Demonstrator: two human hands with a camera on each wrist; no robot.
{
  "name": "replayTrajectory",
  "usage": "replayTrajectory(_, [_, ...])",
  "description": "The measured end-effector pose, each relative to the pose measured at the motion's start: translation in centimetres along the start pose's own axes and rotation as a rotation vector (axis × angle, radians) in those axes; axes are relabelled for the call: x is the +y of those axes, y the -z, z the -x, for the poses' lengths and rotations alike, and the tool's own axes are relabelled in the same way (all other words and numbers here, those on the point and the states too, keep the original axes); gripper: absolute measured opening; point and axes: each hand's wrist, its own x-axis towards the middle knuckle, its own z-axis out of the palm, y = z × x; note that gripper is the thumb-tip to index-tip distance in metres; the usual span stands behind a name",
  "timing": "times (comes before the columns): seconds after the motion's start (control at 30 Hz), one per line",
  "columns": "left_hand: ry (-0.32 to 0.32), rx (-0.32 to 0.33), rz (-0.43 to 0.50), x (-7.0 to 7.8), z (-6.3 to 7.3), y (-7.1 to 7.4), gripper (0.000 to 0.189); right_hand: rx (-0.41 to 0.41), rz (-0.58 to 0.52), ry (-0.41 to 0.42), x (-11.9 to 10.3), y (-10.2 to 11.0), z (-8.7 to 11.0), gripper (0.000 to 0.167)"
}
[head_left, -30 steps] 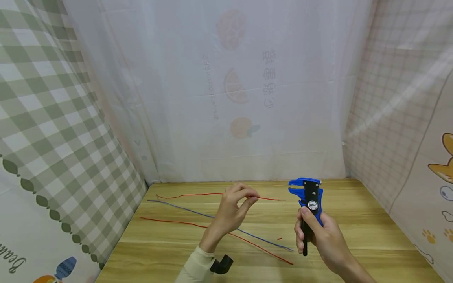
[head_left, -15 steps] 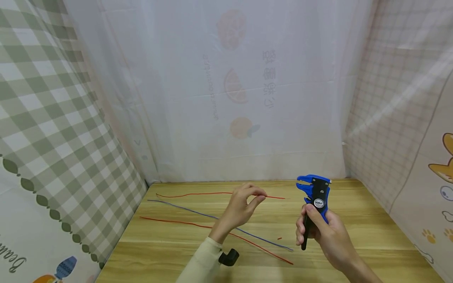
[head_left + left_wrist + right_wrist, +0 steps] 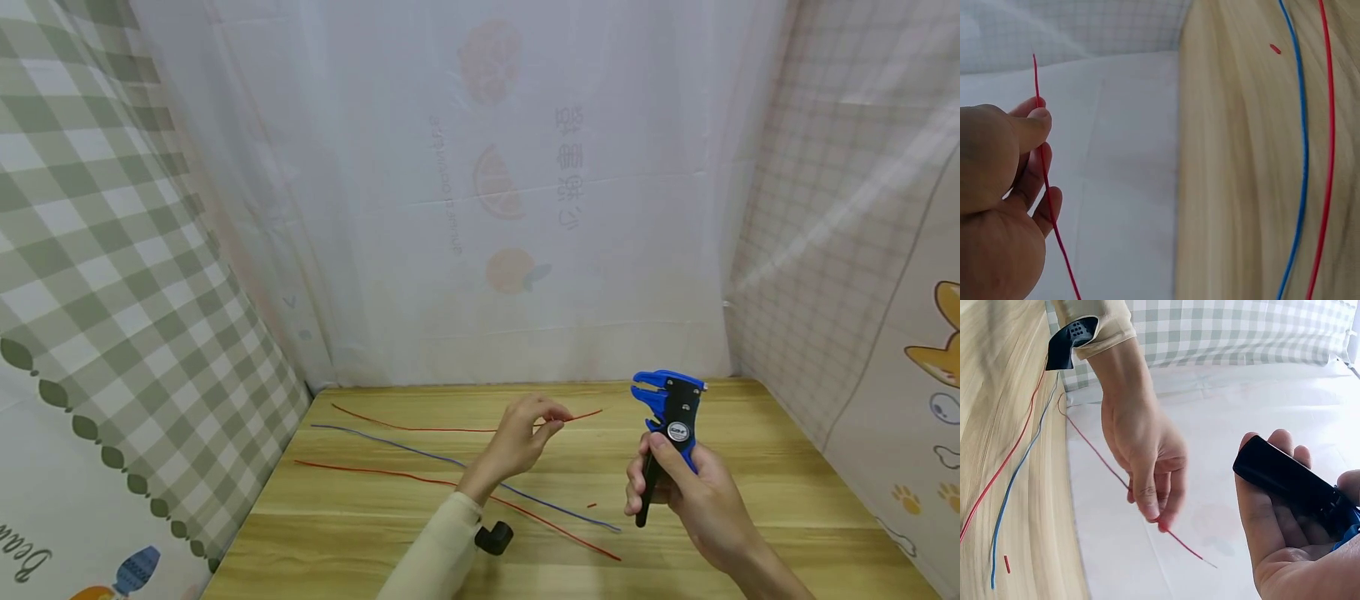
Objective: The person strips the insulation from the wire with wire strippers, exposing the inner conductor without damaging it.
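My left hand [image 3: 522, 433] pinches a red wire [image 3: 442, 430] between thumb and fingertips, close to its right end. That end sticks out past the fingers, and a thin bare tip [image 3: 1210, 563] shows on it in the right wrist view. The rest of the wire trails left over the far part of the table. My right hand [image 3: 693, 496] grips a blue and black wire stripper [image 3: 667, 408] by its handles, thumb on the near side. Its blue head points up and left, jaws apart with nothing between them. A gap separates the wire end from the stripper.
A blue wire [image 3: 382, 439] and a second red wire [image 3: 360, 469] lie across the wooden table [image 3: 300, 542], partly under my left forearm. A short red offcut [image 3: 592, 505] lies between the hands. Cloth curtains [image 3: 375, 317] enclose the back and sides.
My left hand has moved right with the red wire, whose end now tilts upward. The right hand has shifted the wire stripper slightly right. The other wires and the offcut stay put.
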Motion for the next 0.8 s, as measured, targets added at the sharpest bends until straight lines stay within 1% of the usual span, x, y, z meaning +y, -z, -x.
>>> replayTrajectory(0.1, [0.032,-0.025,0.006,-0.6,-0.1,-0.6,0.016,-0.004,-0.005,-0.003,0.1,0.1,0.0,0.030])
replayTrajectory(0.37, [0.089,-0.078,0.052,-2.1,-0.4,-1.9,0.015,-0.012,-0.014,-0.003,0.1,0.3,-0.1,0.031])
replayTrajectory(0.57, [0.116,-0.098,0.033,-3.2,-0.6,-2.8,0.015,-0.013,-0.013,-0.004,0.2,0.3,-0.1,0.030])
replayTrajectory(0.67, [0.113,-0.104,0.010,-3.7,-0.7,-3.3,0.014,-0.010,-0.009,-0.008,0.2,0.3,-0.1,0.030])
replayTrajectory(0.8, [0.069,-0.110,-0.027,-4.5,-0.8,-4.0,0.012,-0.004,0.006,-0.018,0.3,0.2,-0.2,0.030])
